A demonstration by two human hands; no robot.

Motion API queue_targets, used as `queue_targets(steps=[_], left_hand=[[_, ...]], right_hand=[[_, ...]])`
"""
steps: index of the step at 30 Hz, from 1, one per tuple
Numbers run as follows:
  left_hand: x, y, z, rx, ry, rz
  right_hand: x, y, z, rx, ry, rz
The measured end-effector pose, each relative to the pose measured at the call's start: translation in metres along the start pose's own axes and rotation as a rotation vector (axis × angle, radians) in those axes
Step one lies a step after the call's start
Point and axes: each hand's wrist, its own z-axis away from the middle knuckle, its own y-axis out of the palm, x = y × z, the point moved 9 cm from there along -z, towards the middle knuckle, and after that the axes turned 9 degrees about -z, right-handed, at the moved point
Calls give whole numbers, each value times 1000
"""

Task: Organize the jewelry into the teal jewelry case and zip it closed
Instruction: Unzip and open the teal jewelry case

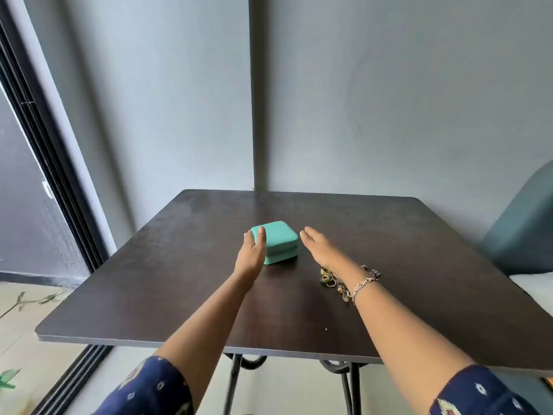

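A small teal jewelry case [279, 241] lies shut on the dark wooden table [179, 265], near its middle. My left hand [253, 253] is flat against the case's left side, fingers straight, holding nothing. My right hand [321, 248] hovers just right of the case, fingers extended and apart from it. A pile of jewelry [333, 281] with gold rings and earrings lies on the table under my right wrist, partly hidden by the forearm. A darker beaded piece [372, 272] shows beyond the wrist. A chain bracelet [363, 284] is worn on my right wrist.
A grey wall rises behind the table. A dark sliding door frame [51, 175] runs down the left. A teal upholstered seat [526, 229] stands at the right edge. The table's metal legs [233, 381] show below its front edge.
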Motion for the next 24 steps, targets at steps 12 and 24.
queue_targets(steps=[12,24], left_hand=[[32,23,-44,80,-245,453],[28,3,-34,-70,-148,357]], right_hand=[[-31,23,-50,-52,49,-314],[-34,24,-6,-178,-15,-560]])
